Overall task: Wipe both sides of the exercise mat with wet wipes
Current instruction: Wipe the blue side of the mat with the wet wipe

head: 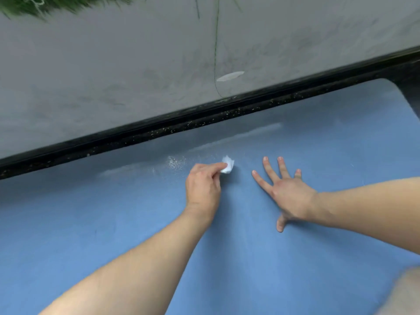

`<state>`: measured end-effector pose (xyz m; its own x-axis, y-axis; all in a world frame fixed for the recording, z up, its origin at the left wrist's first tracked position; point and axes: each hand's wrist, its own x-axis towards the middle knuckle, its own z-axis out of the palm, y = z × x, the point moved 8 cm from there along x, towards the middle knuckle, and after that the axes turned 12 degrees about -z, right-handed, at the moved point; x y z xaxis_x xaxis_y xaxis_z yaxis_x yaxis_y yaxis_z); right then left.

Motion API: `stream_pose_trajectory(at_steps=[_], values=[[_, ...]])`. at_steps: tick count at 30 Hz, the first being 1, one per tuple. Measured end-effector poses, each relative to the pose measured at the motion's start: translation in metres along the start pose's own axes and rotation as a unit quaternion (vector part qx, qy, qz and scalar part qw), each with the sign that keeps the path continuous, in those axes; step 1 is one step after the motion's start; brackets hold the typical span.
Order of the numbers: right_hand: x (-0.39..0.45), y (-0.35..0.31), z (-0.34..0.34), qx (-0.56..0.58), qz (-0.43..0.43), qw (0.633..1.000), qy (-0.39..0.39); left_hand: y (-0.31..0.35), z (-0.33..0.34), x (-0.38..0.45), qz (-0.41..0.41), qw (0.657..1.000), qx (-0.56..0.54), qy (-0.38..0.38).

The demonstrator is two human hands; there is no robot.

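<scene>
Our left hand [203, 186] pinches the wet wipe [228, 164]; our right hand [287, 192] lies open on the blue mat [250, 258]; only a far strip shines wet; much remains, we judge.

Left hand [203, 187] pinches wet wipe [228, 164] on blue mat [250, 269]; right hand [289, 193] flat.

Wipe [228, 165] sits pinched at the left hand [203, 187] fingers [218, 166], on the mat [250, 258]; right hand [288, 192] flat just right, floor [113, 76] beyond.
</scene>
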<state>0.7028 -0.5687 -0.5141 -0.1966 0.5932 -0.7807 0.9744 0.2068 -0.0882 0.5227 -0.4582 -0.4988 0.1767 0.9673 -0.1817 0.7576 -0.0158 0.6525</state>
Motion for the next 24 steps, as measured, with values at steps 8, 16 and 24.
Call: stream_pose_trajectory(at_steps=[8,16,24], values=[[0.001,0.006,0.006,0.016,0.011,1.0,0.023,0.001,0.052,-0.078,0.07,0.989,0.069,-0.108],[-0.004,0.008,0.009,0.043,0.015,0.998,0.042,-0.008,0.07,-0.143,0.139,0.966,0.046,-0.212],[-0.079,-0.072,0.122,0.089,-0.018,0.987,0.13,-0.022,0.049,-0.127,-0.013,0.995,0.028,-0.093]])
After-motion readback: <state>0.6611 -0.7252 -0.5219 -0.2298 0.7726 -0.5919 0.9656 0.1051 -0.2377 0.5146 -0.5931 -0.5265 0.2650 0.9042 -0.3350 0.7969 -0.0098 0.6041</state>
